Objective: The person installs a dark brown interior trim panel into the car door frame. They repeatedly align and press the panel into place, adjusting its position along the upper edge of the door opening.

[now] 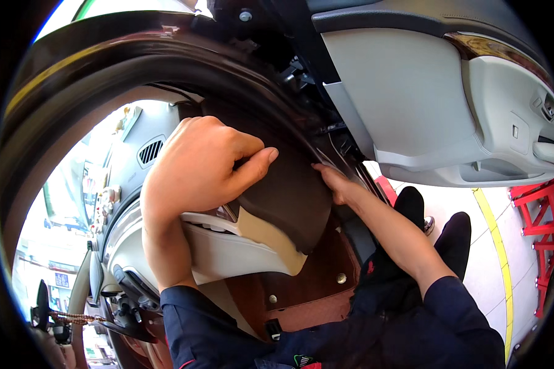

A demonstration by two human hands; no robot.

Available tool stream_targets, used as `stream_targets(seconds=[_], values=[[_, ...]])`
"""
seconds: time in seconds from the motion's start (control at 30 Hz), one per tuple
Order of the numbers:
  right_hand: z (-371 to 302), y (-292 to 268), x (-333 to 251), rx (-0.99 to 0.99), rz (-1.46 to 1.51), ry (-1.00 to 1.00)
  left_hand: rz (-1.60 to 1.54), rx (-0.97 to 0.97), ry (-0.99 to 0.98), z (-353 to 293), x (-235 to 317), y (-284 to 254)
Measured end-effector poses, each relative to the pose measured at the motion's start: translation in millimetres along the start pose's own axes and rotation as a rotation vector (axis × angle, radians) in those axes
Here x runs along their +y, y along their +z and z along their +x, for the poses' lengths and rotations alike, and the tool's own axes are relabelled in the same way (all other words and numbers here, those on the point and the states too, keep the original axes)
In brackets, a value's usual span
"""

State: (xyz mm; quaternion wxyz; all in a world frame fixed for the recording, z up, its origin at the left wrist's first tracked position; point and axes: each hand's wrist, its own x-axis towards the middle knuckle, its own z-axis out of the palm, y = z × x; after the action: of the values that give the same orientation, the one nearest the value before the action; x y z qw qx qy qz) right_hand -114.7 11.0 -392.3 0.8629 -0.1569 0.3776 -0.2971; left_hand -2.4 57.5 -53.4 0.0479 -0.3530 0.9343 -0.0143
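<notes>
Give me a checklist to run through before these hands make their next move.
1. Car door open: ok, swung wide.
2. Right hand at the dark panel's edge: ok.
3. Right hand's grip firm: cannot tell, it is partly hidden.
4. Left hand empty: cannot tell, it is curled and its inside is hidden.
5. Clear view of the panel: not ok, the left hand blocks part.
6. Floor mat below the panel: ok.

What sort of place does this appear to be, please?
Probably a vehicle workshop: a car door is open, with red stands and a yellow line on the pale tiled floor outside.
</notes>
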Motion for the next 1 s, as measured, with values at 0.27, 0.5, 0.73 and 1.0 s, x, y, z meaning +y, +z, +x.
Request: stream_targets(seconds=[0.27,0.5,0.73,1.0], values=[[24.3,-17.2,18.6,-0.004,0.135,-0.063,0.052,-0.019,-0.02,0.9,-0.5,-0.4],[52.4,-13.9,48.8,0.282,-0.119,-0.266,0.012,-0.058,-0.013,-6.9,-1.7,-2.4],[33.5,-26.4,36.3,0.352,-0.254,-0.252,-0.115,0.057,0.034,10.5,-3.0,6.9],[14.2,-4.7,22.2,0.379,-0.66,-0.39,-0.099,0.045,0.028,5.1,-2.5,1.5]])
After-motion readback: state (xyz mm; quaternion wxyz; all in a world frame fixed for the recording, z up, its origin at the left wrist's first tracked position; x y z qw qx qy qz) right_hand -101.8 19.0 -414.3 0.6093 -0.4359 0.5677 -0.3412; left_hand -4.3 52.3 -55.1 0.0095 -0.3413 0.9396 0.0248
